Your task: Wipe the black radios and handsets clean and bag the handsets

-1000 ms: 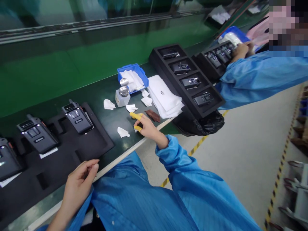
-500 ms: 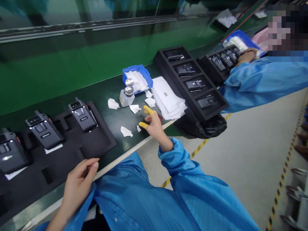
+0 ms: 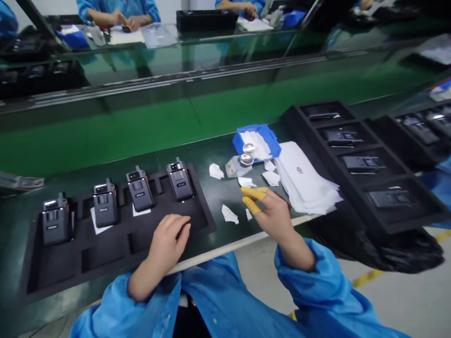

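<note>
My left hand [image 3: 168, 243] hovers by the front edge of a black foam tray [image 3: 207, 220], thumb apart from the fingers and nothing seen in it. Several dark handheld radios stand in that tray; the nearest to my hand are one radio [image 3: 140, 190] and the rightmost radio [image 3: 179, 179]. My right hand [image 3: 275, 213] wears yellow finger cots [image 3: 252, 199]. Its fingers are spread above the green bench, holding nothing visible. Close by lie crumpled scraps of white cloth [image 3: 229, 214] and a small white slip [image 3: 248, 214]. Behind them sits a pump bottle [image 3: 236, 167] with a metal top.
A blue bin [image 3: 275, 149] holds white wipes, with a stack of white cloths [image 3: 306, 178] beside it. At right, a black foam tray [image 3: 398, 225] carries radios in compartments, above a black plastic bag [image 3: 419, 253]. Co-workers' hands [image 3: 128, 22] show across the bench.
The view has swung left and up, bringing the whole left tray and the far bench into sight. My left hand's fingers have loosened, the thumb now apart. My right hand stays near the scraps.
</note>
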Motion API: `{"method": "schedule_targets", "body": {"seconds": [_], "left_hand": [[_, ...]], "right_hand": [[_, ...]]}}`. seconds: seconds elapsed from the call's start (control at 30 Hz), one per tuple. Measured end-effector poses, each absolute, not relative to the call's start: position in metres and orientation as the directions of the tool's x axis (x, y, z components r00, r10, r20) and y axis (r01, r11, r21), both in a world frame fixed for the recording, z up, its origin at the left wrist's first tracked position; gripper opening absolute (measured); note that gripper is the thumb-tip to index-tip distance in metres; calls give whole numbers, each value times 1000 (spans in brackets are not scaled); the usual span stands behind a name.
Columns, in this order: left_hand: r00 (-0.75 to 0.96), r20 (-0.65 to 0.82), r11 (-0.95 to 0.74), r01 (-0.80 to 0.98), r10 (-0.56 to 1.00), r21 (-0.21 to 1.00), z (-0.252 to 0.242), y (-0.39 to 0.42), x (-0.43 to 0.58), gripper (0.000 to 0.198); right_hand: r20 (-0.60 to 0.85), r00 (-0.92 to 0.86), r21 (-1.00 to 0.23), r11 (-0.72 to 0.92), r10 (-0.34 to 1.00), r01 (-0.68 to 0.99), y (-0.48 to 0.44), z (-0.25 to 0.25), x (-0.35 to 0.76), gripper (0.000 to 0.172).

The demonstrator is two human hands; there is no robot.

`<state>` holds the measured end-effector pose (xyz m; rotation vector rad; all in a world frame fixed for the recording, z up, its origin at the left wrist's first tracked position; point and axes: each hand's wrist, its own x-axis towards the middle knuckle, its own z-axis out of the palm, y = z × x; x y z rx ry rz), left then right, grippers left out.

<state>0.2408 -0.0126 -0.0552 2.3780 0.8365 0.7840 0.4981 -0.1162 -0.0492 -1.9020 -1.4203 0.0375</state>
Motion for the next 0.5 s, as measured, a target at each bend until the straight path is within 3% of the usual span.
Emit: {"method": "schedule_targets", "body": {"seconds": [0.1,0.2,0.27,0.37,0.5], "left_hand": [[691,411,-798,440,594,412,-64,-4,251,24],[759,323,-823,491,566,287,-70,-1,259,32],[770,273,-815,519,577,257,-73,-2,262,38],[761,256,-800,541,597,259,-78,-2,266,42],[783,271,-829,523,559,200,-81,-1,265,40]], "right_hand": [[413,336,-515,-87,846,853,-104,-44,496,23],[361,323,-450,-140,875,882,-89,-39,494,26],[238,355,-382,-249,904,890,-77,-34,491,29],[-59,407,-223,-409,912,885,-55,-26,481,34],[-318,394,-77,-438,862,895,-32,-20,471,39]]}}
